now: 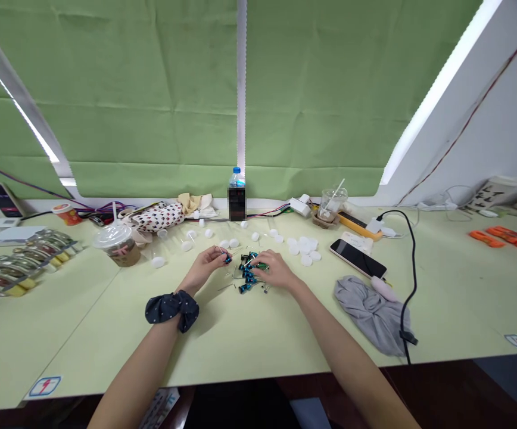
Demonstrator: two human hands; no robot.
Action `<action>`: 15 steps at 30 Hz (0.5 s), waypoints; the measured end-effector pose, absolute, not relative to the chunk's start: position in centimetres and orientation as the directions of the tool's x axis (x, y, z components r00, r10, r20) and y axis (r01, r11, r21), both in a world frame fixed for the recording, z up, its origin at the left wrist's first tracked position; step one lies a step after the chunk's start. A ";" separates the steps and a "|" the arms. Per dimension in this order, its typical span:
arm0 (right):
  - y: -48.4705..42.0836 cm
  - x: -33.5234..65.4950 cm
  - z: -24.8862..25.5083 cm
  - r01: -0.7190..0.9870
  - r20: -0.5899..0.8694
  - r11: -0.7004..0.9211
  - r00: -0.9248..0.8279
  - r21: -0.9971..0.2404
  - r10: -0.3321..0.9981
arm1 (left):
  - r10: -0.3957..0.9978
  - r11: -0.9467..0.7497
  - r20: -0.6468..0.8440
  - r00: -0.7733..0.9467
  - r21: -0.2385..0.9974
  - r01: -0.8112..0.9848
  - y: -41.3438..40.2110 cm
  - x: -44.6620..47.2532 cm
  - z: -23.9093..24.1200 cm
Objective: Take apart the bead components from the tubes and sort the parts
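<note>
My left hand (207, 265) pinches a small blue-and-black metal part (227, 259) between thumb and fingertips, above the table. To its right lies a pile of similar shiny blue-and-black parts (246, 276), with thin metal pins (226, 287) scattered around it. Over the right side of this pile is my right hand (274, 271), its fingers curled down and together among the parts. What those fingertips hold, if anything, is too small to make out. White round discs (304, 245) lie beyond my right hand. Several clear tubes with white caps (187, 245) lie behind the pile.
A lidded drink cup (122, 247) stands left, near a row of bottles (21, 262). At the back is a water bottle (236, 199). On the right are a phone (357, 258), a grey cloth (370, 313), a black cable (414, 262) and orange tools (504, 237).
</note>
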State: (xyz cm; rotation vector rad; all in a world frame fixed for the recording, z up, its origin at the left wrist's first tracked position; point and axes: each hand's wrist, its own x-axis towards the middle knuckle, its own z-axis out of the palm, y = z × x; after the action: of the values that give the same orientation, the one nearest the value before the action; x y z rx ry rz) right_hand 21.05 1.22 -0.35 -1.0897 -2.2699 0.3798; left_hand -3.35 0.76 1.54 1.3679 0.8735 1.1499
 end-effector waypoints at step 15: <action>-2.6 14.6 -1.7 0.655 0.339 0.733 -0.658 -0.184 0.673 | 0.985 0.025 0.052 0.165 0.902 -0.431 1.5 -3.9 0.3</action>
State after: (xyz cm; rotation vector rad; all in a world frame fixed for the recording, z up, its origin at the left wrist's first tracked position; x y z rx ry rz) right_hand 14.62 -2.63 -1.68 -1.0218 -2.5509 0.0646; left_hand -3.92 1.49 0.30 0.9631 0.7501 1.2714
